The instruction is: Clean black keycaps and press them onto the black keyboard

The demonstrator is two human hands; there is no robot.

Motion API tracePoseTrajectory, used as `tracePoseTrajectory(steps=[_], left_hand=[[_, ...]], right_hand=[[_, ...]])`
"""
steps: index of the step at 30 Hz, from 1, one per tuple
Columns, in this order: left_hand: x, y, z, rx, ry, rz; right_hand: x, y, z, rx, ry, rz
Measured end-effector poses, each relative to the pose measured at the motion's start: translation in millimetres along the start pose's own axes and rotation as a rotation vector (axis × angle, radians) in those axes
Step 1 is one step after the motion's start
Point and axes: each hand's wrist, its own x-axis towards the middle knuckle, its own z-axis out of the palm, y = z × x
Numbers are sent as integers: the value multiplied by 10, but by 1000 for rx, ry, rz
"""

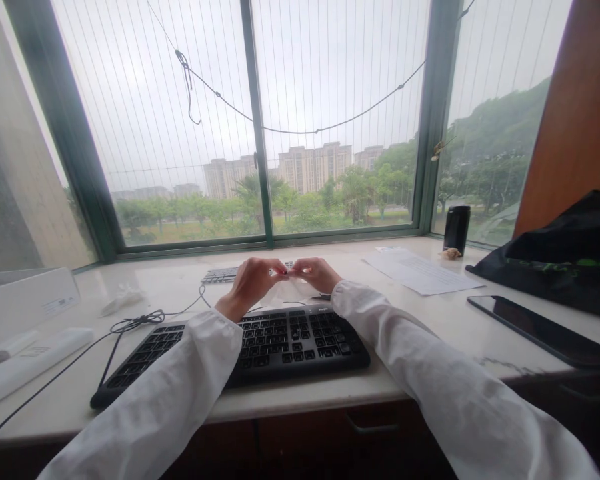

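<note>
My left hand (254, 281) and my right hand (316, 272) meet above the back edge of a black keyboard (290, 337). Both are closed in a pinch, fingertips almost touching. Between them hangs a thin see-through piece, like clear plastic (283, 291); its exact kind is hard to make out. Behind my left hand lies a pale, keyboard-like strip with rows of small keys (219, 275), partly hidden by the hands. The black keyboard sits at the front of the white counter, with my left sleeve crossing over part of it. A small dark object (322, 297) rests below my right hand.
A black cable (137, 321) lies bundled on the left, near crumpled clear plastic (124, 299) and a white box (30, 293). On the right are paper sheets (423, 270), a black can (457, 230), a dark tablet-like slab (540, 330) and a black bag (560, 260). Windows stand behind.
</note>
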Motion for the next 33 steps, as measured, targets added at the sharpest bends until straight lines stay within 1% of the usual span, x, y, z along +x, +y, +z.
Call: tracePoseTrajectory(steps=[8,12,15,20,26,33], left_hand=[[-9,-6,4,-4,15,-27],[-7,2,11,4,47,-38],[-5,15,22,8,68,-43],[-14,44,17,-47,51,-37],[3,67,-13,-111,33,-25],[16,114,1,-145,83,-51]], right_hand=[[0,17,20,-31,12,-10],[8,22,47,-19,61,-6],[2,7,47,-50,92,2],[-29,-84,16,-172,62,-1],[-32,-142,-14,-235,35,-6],[-19,-188,-39,-264,19,12]])
